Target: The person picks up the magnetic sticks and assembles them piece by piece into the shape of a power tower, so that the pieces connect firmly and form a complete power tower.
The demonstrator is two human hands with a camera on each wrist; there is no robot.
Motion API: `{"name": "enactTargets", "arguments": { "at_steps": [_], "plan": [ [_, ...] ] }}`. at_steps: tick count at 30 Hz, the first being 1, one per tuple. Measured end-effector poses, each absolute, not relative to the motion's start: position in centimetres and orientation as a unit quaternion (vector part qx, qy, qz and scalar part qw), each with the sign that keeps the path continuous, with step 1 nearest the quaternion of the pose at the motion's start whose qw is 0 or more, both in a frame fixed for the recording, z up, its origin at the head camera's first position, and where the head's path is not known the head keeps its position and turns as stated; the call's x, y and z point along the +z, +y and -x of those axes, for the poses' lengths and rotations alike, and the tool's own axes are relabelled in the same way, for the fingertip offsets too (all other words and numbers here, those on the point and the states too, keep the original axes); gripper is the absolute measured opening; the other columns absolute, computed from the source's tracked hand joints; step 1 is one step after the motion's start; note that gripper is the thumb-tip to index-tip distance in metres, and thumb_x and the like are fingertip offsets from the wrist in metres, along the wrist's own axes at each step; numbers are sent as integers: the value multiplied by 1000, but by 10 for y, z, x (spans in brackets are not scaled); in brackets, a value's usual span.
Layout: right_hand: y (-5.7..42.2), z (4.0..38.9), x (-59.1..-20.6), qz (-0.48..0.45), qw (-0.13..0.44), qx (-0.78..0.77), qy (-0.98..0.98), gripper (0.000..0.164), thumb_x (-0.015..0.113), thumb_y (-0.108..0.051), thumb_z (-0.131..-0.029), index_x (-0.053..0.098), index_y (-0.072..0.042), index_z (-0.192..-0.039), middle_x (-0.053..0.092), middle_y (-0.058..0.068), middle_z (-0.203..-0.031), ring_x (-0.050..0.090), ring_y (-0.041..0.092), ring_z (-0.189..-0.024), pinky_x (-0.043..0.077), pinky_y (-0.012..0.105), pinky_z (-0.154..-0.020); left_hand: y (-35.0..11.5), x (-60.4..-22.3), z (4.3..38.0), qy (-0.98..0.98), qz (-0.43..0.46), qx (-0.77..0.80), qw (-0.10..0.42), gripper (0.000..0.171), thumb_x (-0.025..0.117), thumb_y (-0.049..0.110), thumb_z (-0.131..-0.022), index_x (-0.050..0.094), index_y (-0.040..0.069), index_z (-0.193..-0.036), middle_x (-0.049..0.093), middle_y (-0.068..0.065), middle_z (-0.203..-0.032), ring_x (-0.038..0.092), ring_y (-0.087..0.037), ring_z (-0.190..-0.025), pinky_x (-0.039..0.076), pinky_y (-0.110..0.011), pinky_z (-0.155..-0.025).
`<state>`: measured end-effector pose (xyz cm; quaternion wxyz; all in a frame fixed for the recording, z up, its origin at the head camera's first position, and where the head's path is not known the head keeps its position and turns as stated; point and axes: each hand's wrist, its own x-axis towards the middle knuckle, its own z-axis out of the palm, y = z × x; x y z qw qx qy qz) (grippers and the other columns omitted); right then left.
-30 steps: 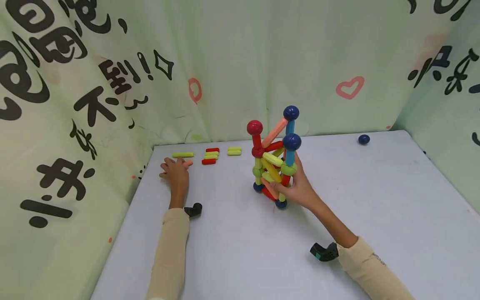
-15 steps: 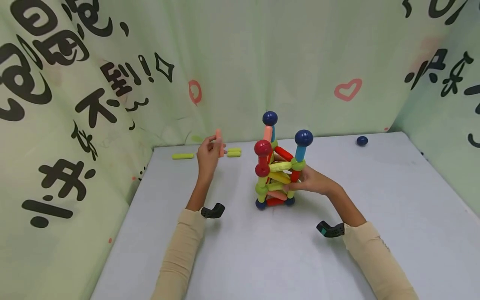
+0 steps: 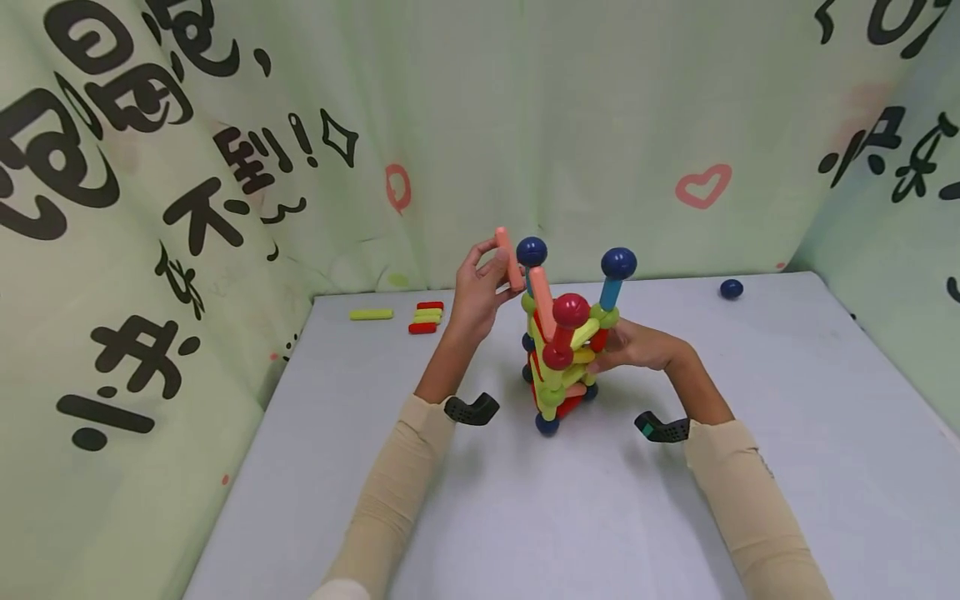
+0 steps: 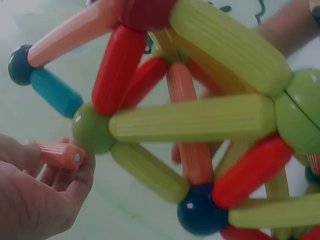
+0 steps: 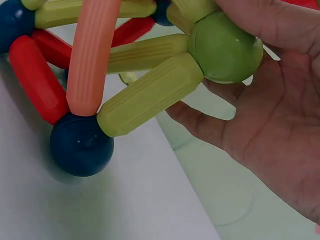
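A tower of magnetic rods and balls point(image 3: 557, 357) stands in the middle of the table, made of red, yellow-green, pink and blue pieces. My right hand point(image 3: 641, 343) grips its right side; in the right wrist view the thumb and fingers lie around a green ball point(image 5: 226, 47). At the tower's back left, my left hand point(image 3: 476, 293) pinches a loose pink magnetic rod point(image 3: 508, 258), held nearly upright. That rod's end, with a small metal dot, shows in the left wrist view beside a green ball point(image 4: 93, 128), seemingly apart from it.
Several loose red and yellow-green rods point(image 3: 426, 317) lie at the back left, with a single yellow-green rod point(image 3: 371, 315) farther left. A loose dark blue ball point(image 3: 731, 289) sits near the table's back edge at right. Printed curtains point(image 3: 465, 150) hang behind the table.
My left hand has lifted the pink rod from the back left of the table and brought it right, to the tower. The tower has turned in my right hand, its red ball now nearer me.
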<state>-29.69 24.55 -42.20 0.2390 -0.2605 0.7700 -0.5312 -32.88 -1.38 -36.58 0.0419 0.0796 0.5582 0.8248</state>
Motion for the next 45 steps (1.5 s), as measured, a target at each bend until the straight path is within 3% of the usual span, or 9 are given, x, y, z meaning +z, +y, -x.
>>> {"name": "enactTargets", "arguments": {
  "at_steps": [3, 6, 12, 14, 18, 24, 32, 37, 45],
  "plan": [
    [251, 298, -423, 268, 239, -536, 764, 73, 73, -4, -80, 35, -13, -141, 49, 16, -141, 36, 44, -137, 42, 61, -102, -4, -360, 329, 539, -81, 835, 77, 35, 59, 21, -98, 51, 15, -131, 69, -10, -108, 71, -19, -93, 56, -38, -90],
    [258, 298, -425, 271, 237, -540, 761, 68, 73, -5, -82, 40, -12, -141, 55, 5, -138, 41, 38, -137, 39, 63, -104, 0, -357, 330, 541, -96, 828, 111, 34, 58, 17, -99, 51, 17, -131, 70, -15, -115, 71, -28, -103, 54, -40, -94],
    [271, 289, -419, 275, 171, -570, 755, 55, 62, -6, -93, 42, -12, -145, 58, -17, -130, 54, 3, -123, 49, 33, -101, -6, -362, 329, 617, -195, 755, 111, 41, 51, 25, -102, 48, 18, -142, 67, -14, -126, 71, -27, -103, 52, -38, -98],
    [269, 285, -412, 272, 121, -591, 750, 52, 55, -7, -98, 40, -12, -148, 58, -17, -133, 53, 2, -123, 48, 25, -98, -10, -365, 325, 631, -236, 731, 110, 43, 48, 27, -103, 45, 19, -146, 65, -11, -130, 69, -27, -107, 50, -37, -101],
    [260, 275, -395, 273, 21, -633, 724, 44, 47, -5, -101, 44, -7, -145, 60, -9, -133, 53, 10, -126, 47, 23, -98, -19, -369, 314, 631, -265, 718, 125, 48, 44, 16, -105, 35, 17, -152, 52, -10, -146, 57, -27, -128, 45, -39, -107],
    [245, 264, -376, 247, -77, -668, 697, 27, 52, -2, -98, 60, -1, -124, 70, -4, -113, 62, 12, -110, 50, 20, -94, -15, -375, 304, 659, -256, 702, 86, 66, 57, 4, -97, 26, 14, -155, 51, -15, -145, 51, -28, -134, 44, -37, -107],
    [235, 263, -380, 215, -113, -681, 691, 22, 56, -4, -98, 64, -5, -119, 71, -3, -106, 63, 10, -101, 51, 18, -91, 4, -383, 297, 673, -230, 703, -9, 46, 63, 11, -95, 48, 8, -139, 64, -17, -128, 58, -27, -124, 47, -33, -104],
    [231, 264, -385, 202, -132, -681, 691, 21, 57, -7, -98, 65, -8, -117, 71, -2, -110, 63, 9, -99, 52, 17, -88, 7, -385, 297, 677, -227, 700, -13, 34, 63, 17, -96, 58, 8, -129, 64, -14, -126, 60, -21, -121, 48, -33, -103],
    [227, 265, -389, 180, -135, -700, 678, 21, 54, -9, -99, 64, -9, -118, 67, 3, -108, 62, 10, -97, 52, 16, -86, 4, -389, 303, 661, -228, 714, 33, 37, 64, 14, -95, 58, 8, -131, 62, -14, -130, 57, -20, -123, 50, -35, -100]
  ]
}}
